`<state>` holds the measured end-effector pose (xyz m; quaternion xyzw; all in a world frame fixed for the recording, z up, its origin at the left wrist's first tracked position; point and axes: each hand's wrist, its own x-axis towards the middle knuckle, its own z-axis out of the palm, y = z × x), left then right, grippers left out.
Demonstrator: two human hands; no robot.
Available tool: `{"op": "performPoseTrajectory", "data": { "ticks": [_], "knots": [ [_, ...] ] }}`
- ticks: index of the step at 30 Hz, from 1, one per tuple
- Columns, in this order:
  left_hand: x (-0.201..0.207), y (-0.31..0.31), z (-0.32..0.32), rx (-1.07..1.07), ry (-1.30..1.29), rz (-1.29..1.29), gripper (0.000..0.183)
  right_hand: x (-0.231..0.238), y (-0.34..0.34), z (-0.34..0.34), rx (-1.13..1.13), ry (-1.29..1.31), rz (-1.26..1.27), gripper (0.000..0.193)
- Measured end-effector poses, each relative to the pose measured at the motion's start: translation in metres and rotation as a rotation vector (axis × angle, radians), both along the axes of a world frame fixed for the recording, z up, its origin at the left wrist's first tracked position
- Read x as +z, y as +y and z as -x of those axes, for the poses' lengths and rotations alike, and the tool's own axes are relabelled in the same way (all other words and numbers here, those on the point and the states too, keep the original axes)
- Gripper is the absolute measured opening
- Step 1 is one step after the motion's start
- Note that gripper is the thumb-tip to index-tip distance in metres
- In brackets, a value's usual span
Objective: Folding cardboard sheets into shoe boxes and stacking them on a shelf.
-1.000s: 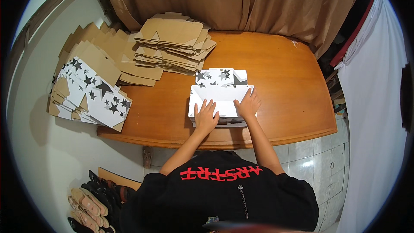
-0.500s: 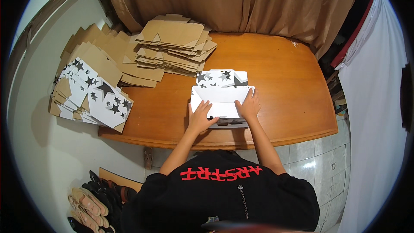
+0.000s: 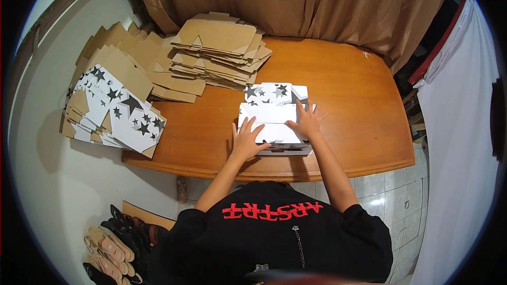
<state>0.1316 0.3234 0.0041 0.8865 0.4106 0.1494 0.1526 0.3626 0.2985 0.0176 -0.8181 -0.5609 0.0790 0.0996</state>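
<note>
A white cardboard box (image 3: 274, 133) with black and grey star prints stands on the wooden table in front of me, partly folded up. Its starred lid flap (image 3: 269, 93) lies spread toward the far side. Across the top, white inner panels are folded inward. My left hand (image 3: 244, 143) rests on the box's left side and top edge, fingers spread. On the right side, my right hand (image 3: 308, 121) lies over the edge with its fingers apart, the thumb on the top panel.
A stack of flat brown cardboard pieces (image 3: 216, 37) sits at the table's back left. Nearer on the left lean flat starred box blanks (image 3: 132, 119). The wooden table (image 3: 359, 111) ends in a curved front edge. Sandals (image 3: 108, 248) lie on the floor at lower left.
The white inner panel at the far side of the box has come down toward me and now lies lower. My right hand has spread its fingers and moved slightly inward.
</note>
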Motion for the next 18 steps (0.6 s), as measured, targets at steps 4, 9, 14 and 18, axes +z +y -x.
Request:
{"op": "performPoseTrajectory", "data": {
  "ticks": [4,9,14,18],
  "knots": [
    [-0.005,-0.005,0.028,0.226,-0.145,-0.005,0.08,-0.008,0.002,-0.002,-0.176,0.099,-0.091,0.083],
    [-0.061,0.011,0.055,0.228,-0.676,0.696,0.074,-0.023,0.014,-0.007,-0.27,0.258,-0.198,0.075],
    [-0.032,0.024,0.046,0.238,-0.73,0.548,0.072,0.0,0.015,-0.009,-0.372,0.311,-0.359,0.066],
    [0.015,0.033,0.035,0.198,-0.897,0.521,0.073,0.045,0.013,0.003,-0.445,0.368,-0.498,0.061]
  ]
}}
